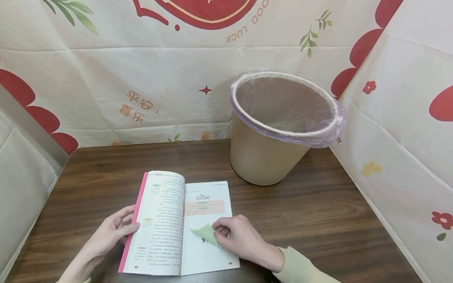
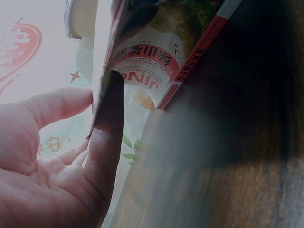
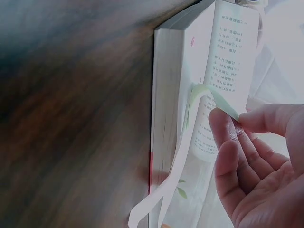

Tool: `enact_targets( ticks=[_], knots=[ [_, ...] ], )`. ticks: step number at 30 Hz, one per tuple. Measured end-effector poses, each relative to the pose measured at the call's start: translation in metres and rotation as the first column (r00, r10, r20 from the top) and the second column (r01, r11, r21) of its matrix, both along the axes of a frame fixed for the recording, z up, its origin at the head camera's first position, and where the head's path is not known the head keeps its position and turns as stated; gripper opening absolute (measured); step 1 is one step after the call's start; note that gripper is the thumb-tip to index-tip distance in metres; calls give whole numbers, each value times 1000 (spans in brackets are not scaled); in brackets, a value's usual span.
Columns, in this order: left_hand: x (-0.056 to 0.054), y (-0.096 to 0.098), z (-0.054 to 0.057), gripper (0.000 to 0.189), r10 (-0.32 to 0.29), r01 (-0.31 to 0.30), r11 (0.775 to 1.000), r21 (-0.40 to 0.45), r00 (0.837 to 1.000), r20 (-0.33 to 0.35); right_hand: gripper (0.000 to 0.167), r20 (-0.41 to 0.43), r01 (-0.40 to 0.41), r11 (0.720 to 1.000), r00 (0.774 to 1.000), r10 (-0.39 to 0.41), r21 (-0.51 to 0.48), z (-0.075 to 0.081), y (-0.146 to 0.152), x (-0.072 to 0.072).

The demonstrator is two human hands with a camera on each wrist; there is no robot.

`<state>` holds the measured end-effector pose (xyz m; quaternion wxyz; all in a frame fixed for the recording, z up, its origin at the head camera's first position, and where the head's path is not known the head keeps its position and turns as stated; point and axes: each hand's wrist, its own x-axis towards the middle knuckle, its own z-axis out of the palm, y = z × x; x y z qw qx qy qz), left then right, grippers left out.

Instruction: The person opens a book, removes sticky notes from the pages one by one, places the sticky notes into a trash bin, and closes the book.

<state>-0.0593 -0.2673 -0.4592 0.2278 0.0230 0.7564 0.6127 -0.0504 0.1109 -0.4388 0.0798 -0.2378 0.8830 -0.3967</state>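
An open book [image 1: 159, 220] with a pink cover edge lies on the table, printed text on both pages. At its left edge, my left hand [image 1: 109, 232] grips the cover, thumb on the upper side and fingers beneath. In the left wrist view the book's cover [image 2: 166, 42] shows red lettering and a picture. Over the lower right page, my right hand [image 1: 244, 237] pinches a pale green slip of paper [image 1: 207, 234]. The slip curves up from the page to thumb and fingertips in the right wrist view, where a long pale strip [image 3: 178, 164] hangs past the page edge.
A beige bin [image 1: 262, 157] lined with a thin purple plastic bag [image 1: 318, 139] stands at the back right of the brown wooden table [image 1: 304, 220]. Behind and to the right hang white cloths [image 1: 184, 86] with red and leafy prints.
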Motion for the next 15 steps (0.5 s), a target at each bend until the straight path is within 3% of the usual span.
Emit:
enact_targets(
  ticks=[15],
  knots=[
    [0,-1,1,68,-1,2,1000,-19,1000,1,9,20,45,996,999,-44,-72,-4,7,-3]
  ],
)
